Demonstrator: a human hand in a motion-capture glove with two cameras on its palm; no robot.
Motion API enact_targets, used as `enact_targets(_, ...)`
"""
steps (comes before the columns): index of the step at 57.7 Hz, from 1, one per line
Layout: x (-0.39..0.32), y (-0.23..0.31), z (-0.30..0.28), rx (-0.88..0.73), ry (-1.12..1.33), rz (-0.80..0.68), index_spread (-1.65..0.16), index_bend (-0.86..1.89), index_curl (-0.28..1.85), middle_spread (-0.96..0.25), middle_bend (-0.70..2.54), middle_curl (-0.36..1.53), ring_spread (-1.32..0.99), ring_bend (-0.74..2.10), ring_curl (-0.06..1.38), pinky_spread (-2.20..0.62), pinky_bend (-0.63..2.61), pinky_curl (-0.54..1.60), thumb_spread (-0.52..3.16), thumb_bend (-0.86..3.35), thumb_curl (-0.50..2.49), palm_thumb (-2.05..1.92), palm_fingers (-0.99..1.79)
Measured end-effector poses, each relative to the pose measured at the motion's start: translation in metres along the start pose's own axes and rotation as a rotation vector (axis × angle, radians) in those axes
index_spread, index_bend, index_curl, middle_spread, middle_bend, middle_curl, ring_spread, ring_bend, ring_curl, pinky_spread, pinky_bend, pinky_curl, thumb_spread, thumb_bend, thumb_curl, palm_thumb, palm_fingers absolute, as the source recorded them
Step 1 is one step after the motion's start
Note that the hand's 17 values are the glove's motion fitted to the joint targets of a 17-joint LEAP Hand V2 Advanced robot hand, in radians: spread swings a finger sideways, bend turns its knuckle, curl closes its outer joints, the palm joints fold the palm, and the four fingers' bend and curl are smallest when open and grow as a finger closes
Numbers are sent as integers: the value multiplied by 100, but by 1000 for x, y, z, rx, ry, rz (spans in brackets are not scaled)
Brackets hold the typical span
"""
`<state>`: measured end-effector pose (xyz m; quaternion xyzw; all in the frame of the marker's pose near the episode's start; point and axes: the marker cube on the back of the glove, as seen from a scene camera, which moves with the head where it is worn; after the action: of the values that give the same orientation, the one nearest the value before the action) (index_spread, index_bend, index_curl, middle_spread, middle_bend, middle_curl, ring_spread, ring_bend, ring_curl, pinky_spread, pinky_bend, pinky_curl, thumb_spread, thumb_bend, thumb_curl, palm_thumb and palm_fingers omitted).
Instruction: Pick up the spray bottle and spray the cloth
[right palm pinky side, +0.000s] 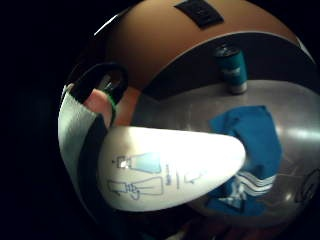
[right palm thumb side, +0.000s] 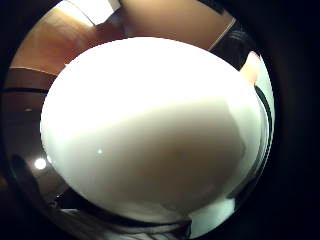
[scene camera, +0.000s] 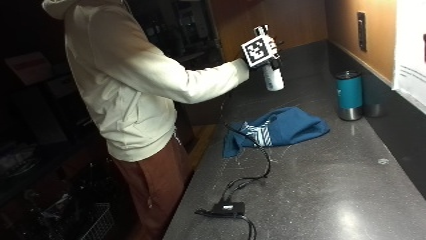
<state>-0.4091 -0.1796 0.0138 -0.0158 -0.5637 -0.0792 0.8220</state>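
Outside view: a person in a cream hooded top stands at the long edge of a dark speckled countertop (scene camera: 346, 185), right arm stretched out over it. The right hand (scene camera: 266, 52) grasps a white spray bottle (scene camera: 273, 77), fingers curled round its upper part, and holds it upright in the air above the counter, clear of the surface. A blue cloth (scene camera: 283, 127) with white stripes lies crumpled on the counter below the bottle, reaching to the edge nearest the person. A teal tumbler (scene camera: 349, 95) with a steel base stands near the back wall edge, apart from the cloth. A black cable with a small box (scene camera: 226, 207) runs along the counter from the cloth toward the near corner. Little finger side palm view: the spray bottle's white body (right palm pinky side: 170, 167), printed with blue pictograms, lies close across the palm; beyond it the blue cloth (right palm pinky side: 250, 150) rests on the grey counter, and the teal tumbler (right palm pinky side: 232, 70) stands at the wall edge. Thumb side palm view: the white bottle (right palm thumb side: 150, 130) fills nearly the whole field, close against the palm.
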Motion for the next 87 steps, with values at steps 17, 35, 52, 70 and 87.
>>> enact_targets(17, 65, -5, 100, 150, 5, 66, -22, 18, 55, -14, 37, 51, -20, 43, 47, -26, 34, 39, 18, -3, 76, 104, 125)
enact_targets(35, 111, 29, 182, -53, 37, 133, -22, 18, 54, -13, 35, 50, -19, 42, 46, -25, 36, 39, 19, -3, 76, 103, 124)
enact_targets(52, 139, 3, 207, 74, 99, 123, -22, 18, 52, -12, 34, 50, -19, 43, 46, -22, 36, 38, 21, -4, 76, 103, 124)
enact_targets(70, 120, -24, 215, 87, -22, 146, -24, 8, 46, -14, 30, 48, -19, 42, 45, -23, 39, 38, 32, -3, 73, 102, 105)
enact_targets(87, 141, 28, 168, -237, 169, 128, -35, 6, 27, -9, 16, 42, -9, 33, 41, 9, 50, 40, 65, -4, 66, 95, 27)
